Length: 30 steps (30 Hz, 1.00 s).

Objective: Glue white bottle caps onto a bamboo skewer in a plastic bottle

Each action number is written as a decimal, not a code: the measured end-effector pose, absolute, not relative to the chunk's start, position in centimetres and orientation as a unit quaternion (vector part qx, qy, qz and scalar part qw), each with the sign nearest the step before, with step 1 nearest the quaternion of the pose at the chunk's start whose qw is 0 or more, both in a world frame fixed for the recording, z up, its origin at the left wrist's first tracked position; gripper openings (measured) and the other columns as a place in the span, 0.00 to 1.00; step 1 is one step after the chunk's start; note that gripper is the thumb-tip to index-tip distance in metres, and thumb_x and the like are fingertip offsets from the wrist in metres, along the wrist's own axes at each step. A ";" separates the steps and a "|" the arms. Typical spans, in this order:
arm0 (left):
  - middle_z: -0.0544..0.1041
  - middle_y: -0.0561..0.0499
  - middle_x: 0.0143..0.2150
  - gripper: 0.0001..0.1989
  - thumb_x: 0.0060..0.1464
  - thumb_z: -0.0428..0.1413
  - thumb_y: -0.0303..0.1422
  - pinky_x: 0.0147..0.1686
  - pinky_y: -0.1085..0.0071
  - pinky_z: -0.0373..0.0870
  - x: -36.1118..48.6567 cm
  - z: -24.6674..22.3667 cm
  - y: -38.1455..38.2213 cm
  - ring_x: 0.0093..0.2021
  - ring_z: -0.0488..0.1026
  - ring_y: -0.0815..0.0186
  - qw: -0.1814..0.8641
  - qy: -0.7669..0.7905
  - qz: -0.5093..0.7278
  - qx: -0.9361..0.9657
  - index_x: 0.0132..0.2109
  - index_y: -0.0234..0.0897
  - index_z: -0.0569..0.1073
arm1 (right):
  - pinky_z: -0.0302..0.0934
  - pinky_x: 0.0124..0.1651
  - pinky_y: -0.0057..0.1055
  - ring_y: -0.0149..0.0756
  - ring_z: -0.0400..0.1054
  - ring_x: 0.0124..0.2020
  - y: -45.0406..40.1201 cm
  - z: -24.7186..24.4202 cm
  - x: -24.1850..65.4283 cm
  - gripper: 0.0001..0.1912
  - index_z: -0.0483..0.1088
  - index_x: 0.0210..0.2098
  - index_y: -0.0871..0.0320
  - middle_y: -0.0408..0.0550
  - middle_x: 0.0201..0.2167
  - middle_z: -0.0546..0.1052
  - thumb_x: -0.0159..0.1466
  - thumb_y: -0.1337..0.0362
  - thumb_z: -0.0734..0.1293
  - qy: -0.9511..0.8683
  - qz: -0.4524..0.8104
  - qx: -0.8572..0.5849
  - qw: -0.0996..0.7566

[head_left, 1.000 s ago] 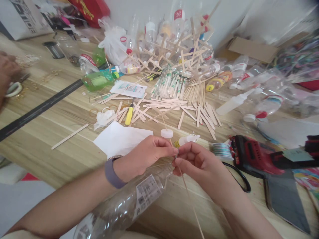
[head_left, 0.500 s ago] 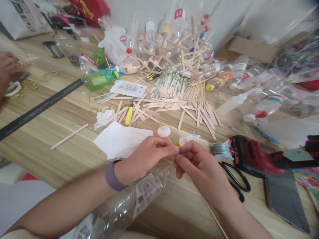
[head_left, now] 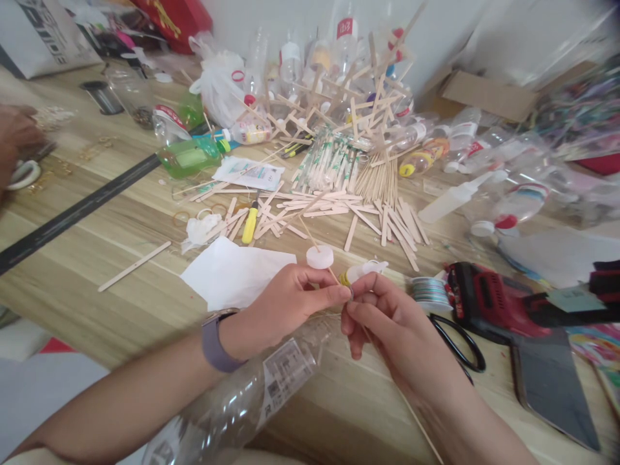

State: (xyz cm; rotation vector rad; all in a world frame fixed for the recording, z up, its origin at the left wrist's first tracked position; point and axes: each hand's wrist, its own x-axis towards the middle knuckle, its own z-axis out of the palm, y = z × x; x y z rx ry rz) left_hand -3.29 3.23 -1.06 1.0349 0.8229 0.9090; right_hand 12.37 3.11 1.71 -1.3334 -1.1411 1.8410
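Note:
A thin wooden skewer (head_left: pixel 411 413) runs from the cap down past both hands to the lower right. A white bottle cap (head_left: pixel 320 257) is threaded on it near its far end. My left hand (head_left: pixel 300 297), with a watch on the wrist, is closed, pinching the skewer below the cap. Against its fingertips, my right hand (head_left: pixel 382 313) is also closed, thumb and forefinger on the skewer at a small greyish piece too small to name. Beneath my left forearm lies a clear plastic bottle (head_left: pixel 242 400) with a label, partly hidden.
Scissors (head_left: pixel 462 345), a wire spool (head_left: pixel 430 294), a red power tool (head_left: pixel 504 303) and a dark tablet-like slab (head_left: pixel 557 387) lie at right. Ahead are craft sticks (head_left: pixel 334 205), a yellow-handled screwdriver (head_left: pixel 250 223) and paper (head_left: pixel 237 271). Another person's hand (head_left: pixel 19 132) is at far left.
My right hand has shifted slightly right and its lower fingers have opened a little, showing more of the skewer. My left hand and the cap have barely moved.

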 end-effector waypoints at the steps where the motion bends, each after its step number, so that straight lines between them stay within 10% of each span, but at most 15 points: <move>1: 0.74 0.50 0.27 0.15 0.54 0.58 0.39 0.40 0.69 0.66 -3.3 -1.0 3.2 0.34 0.71 0.66 0.701 0.359 0.408 0.463 0.26 0.33 0.74 | 0.58 0.18 0.23 0.25 0.62 0.14 3.1 1.7 12.4 0.12 0.61 0.30 0.56 0.38 0.17 0.72 0.54 0.60 0.70 -0.428 0.694 -0.500 0.293; 30: 0.76 0.49 0.29 0.16 0.55 0.57 0.41 0.44 0.68 0.67 -3.6 0.2 3.4 0.36 0.73 0.65 0.725 0.298 0.359 0.507 0.25 0.34 0.75 | 0.36 0.12 0.17 0.19 0.53 0.10 2.1 2.2 13.0 0.18 0.55 0.27 0.55 0.38 0.17 0.73 0.52 0.62 0.71 -0.287 0.789 -0.462 0.286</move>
